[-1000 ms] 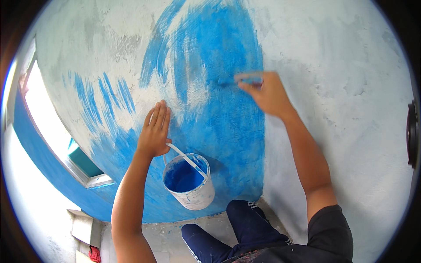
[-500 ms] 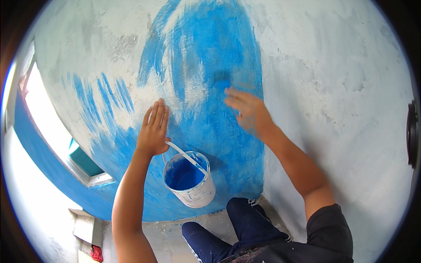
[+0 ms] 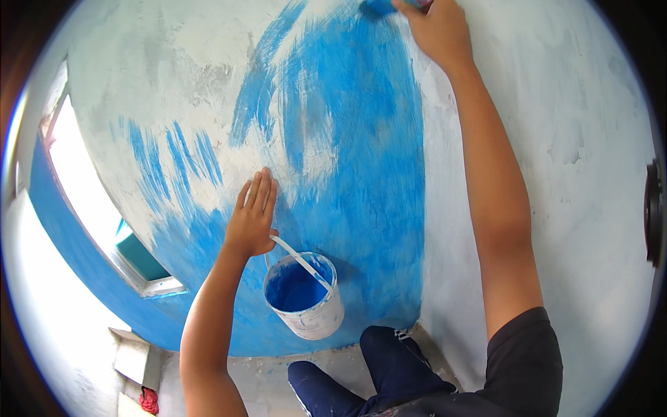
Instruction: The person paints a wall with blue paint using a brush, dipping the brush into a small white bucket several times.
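Note:
My left hand [image 3: 251,219] lies against the wall with its fingers stretched upward. From its thumb side hangs a white paint bucket [image 3: 321,318] by its handle, with blue paint inside and smears on the rim. High up at the top edge, my right hand [image 3: 441,33] is closed around a paintbrush [image 3: 379,8]. Blue paint coats the brush, and its head touches the top of the blue area; part of it is cut off by the picture's edge. The wall [image 3: 375,160] wears uneven blue strokes over pale plaster.
A pale side wall [image 3: 556,194] meets the painted wall at a corner on the right. At left is a bright window opening [image 3: 94,184]. Below are my knees [image 3: 392,358] and the speckled floor [image 3: 260,379]. A red cloth-like item [image 3: 149,400] lies at lower left.
My right hand has swept the brush upward from mid-wall to the top edge, straightening the arm. My left hand and the hanging bucket sit slightly lower in the picture.

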{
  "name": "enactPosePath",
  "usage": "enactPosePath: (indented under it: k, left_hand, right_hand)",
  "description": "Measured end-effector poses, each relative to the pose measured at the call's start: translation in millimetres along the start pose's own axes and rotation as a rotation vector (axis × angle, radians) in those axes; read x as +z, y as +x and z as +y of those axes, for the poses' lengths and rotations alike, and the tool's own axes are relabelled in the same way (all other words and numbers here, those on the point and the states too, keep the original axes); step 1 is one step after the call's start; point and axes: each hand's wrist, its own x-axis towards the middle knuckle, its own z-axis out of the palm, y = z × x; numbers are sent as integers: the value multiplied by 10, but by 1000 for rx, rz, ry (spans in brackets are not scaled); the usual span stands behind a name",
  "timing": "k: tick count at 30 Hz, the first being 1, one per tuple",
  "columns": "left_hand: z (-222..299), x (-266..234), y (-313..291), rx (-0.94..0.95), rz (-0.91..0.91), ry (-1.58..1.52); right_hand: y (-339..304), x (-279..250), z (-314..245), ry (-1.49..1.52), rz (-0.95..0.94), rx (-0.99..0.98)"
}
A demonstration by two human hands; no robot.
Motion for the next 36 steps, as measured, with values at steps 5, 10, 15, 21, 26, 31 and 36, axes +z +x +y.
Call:
enactPosePath:
  k: [5, 10, 15, 21, 26, 31, 36]
  left_hand:
    - [32, 26, 68, 14, 32, 11]
    - [21, -13, 24, -5, 32, 12]
    - [32, 57, -12, -1, 65, -42]
    - [-6, 18, -50, -4, 63, -31]
    - [34, -31, 7, -15, 34, 10]
    - [25, 100, 11, 6, 96, -52]
    - [-9, 135, -25, 0, 133, -57]
  right_hand:
    - [-22, 118, 246, -178, 20, -124]
    - [-1232, 418, 173, -98, -277, -433]
    - [-2141, 396, -349, -16, -710, -475]
    - [-1463, 368, -514, 80, -900, -23]
    - [-217, 123, -22, -7, -375, -42]
    - [78, -16, 208, -133, 20, -159]
    - [-806, 2, 184, -255, -258, -234]
